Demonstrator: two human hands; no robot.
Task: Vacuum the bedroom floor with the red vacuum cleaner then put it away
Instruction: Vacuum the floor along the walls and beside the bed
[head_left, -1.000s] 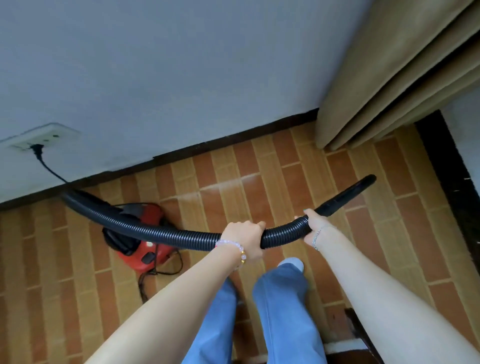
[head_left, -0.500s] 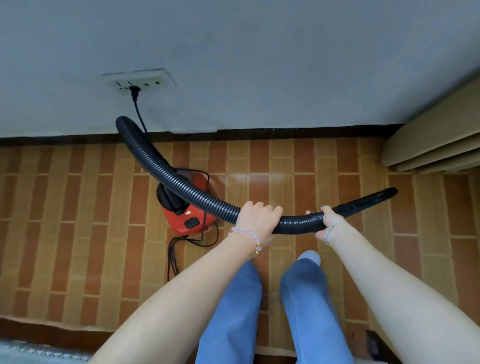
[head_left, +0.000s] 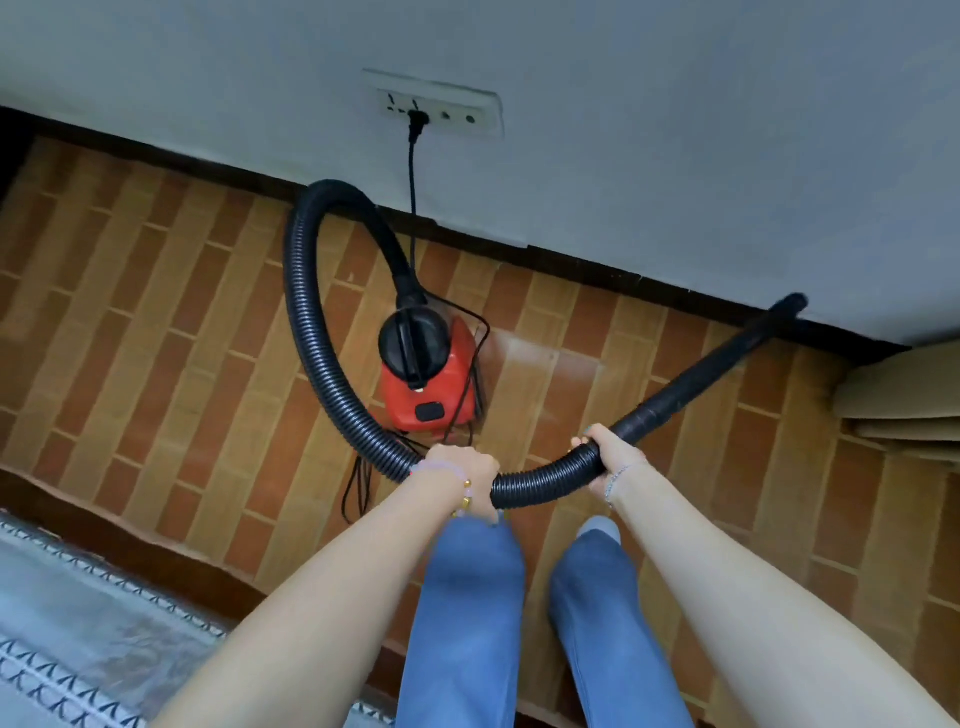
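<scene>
Vacuum cleaner (head_left: 436, 384) (hose (head_left: 311, 322) held, cord (head_left: 413, 182) in socket (head_left: 457, 111)) stands beside wall (head_left: 675, 130).

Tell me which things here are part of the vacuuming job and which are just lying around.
Part of the job:
red vacuum cleaner
black hose, gripped by left hand and right hand
nozzle tube
power cord, plugged into wall socket
floor

Just there:
beige curtain, far right
patterned fabric, lower left

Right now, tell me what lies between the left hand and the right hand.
In the head view, a sagging stretch of the black hose runs from left hand to right hand.
</scene>
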